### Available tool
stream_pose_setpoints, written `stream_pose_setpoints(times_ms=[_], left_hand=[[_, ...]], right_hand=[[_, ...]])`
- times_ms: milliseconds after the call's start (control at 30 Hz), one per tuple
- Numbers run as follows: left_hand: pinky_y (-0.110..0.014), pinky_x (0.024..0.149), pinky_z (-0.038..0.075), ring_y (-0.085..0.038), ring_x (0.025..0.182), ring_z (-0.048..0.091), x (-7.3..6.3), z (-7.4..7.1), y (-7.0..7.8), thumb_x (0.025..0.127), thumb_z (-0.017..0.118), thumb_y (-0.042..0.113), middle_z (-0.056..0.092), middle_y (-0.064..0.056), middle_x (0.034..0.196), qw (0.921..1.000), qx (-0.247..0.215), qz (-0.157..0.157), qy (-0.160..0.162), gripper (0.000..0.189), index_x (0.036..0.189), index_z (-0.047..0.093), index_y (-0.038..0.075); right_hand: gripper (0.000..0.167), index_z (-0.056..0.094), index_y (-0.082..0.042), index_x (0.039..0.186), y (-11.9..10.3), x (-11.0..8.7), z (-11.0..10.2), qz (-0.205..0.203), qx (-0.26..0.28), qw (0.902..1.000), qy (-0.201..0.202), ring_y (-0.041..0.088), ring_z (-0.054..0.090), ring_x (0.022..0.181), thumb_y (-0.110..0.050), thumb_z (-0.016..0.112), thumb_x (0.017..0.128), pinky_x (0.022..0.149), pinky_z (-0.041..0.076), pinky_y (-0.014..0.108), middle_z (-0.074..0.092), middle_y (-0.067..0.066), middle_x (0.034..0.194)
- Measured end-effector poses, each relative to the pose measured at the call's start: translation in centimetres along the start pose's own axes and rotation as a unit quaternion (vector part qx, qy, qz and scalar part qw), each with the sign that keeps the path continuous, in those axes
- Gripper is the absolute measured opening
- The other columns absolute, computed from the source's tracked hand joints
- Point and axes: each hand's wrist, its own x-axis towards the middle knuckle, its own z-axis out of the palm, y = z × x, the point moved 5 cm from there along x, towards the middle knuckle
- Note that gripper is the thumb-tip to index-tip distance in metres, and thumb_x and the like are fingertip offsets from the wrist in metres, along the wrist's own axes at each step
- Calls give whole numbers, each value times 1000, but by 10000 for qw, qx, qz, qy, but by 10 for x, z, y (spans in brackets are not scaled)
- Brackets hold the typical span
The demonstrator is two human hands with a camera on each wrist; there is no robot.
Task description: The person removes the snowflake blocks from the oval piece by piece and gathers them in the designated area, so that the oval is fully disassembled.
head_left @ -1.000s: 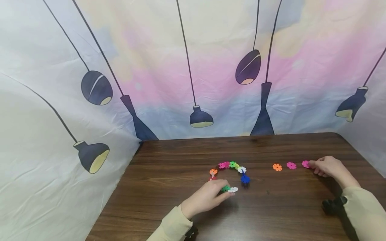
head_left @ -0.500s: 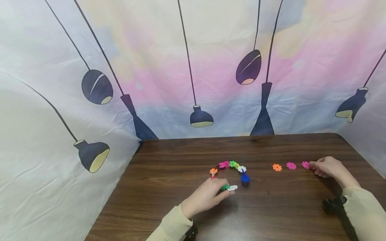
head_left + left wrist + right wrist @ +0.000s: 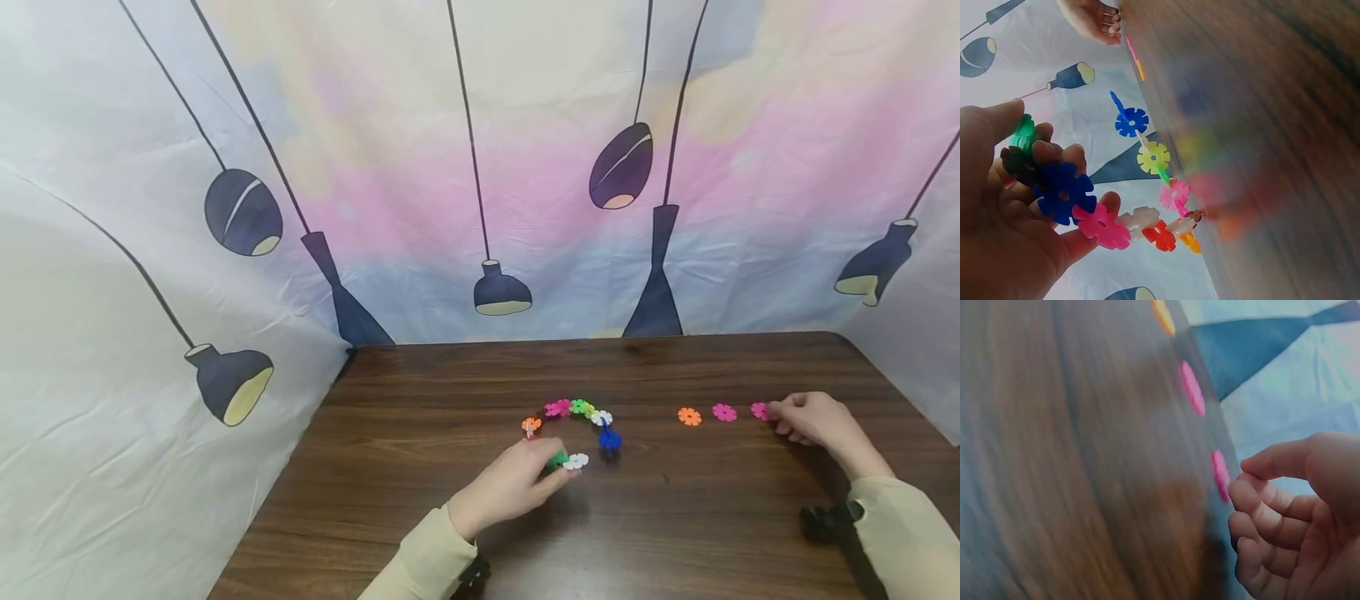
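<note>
My left hand point(image 3: 506, 483) holds one end of a curved chain point(image 3: 1154, 156) of notched, flower-shaped plastic discs. In the left wrist view a green disc point(image 3: 1022, 134) sits between thumb and fingers, with a dark blue disc point(image 3: 1065, 192) and a pink disc point(image 3: 1102, 226) against the fingers. The chain's far end is a blue disc point(image 3: 610, 439); in the head view a white disc point(image 3: 576, 461) shows by the left fingertips. My right hand point(image 3: 813, 418) has loosely curled fingers, their tips right at the edge of a loose pink disc point(image 3: 1220, 477) on the table.
Left of the right hand, another pink disc point(image 3: 724, 412) and an orange disc point(image 3: 689, 417) lie flat in a row. The brown wooden table point(image 3: 420, 400) meets a lamp-printed curtain point(image 3: 555, 183) at its far edge.
My left hand has moved the near end of the chain slightly up and away from me, and the green and white discs shift with it. The right hand hardly moves.
</note>
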Motion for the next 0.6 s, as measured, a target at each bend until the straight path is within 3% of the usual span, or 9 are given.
stream_pose_setpoints(times_ms=[167, 333, 600], left_hand=[[-13, 57, 35, 0, 62, 39, 0, -1, -2, 103, 60, 27, 48, 11, 75, 9997, -258, 33, 15, 17, 91, 55, 17], [-13, 60, 38, 0, 65, 42, 0, -4, -2, 103, 61, 23, 50, 11, 79, 9992, -395, 90, 47, 11, 95, 57, 16], [-13, 62, 38, -2, 67, 43, -1, -6, 1, 102, 60, 19, 49, 9, 80, 9990, -438, 79, 82, 8, 97, 56, 15]], right_hand=[[46, 67, 6, 92, -27, -7, 4, -398, -39, 9991, 163, 18, 60, 67, -36, 50, 106, 58, 51, 32, 65, 2, 74], [45, 68, 2, 95, -70, -18, 8, -849, -20, 9960, 263, 19, 58, 67, -41, 56, 103, 57, 48, 31, 64, 4, 74], [34, 68, -11, 90, -139, -42, 35, -1638, 173, 9863, -20, 21, 62, 70, -43, 61, 100, 59, 48, 30, 66, 4, 73]])
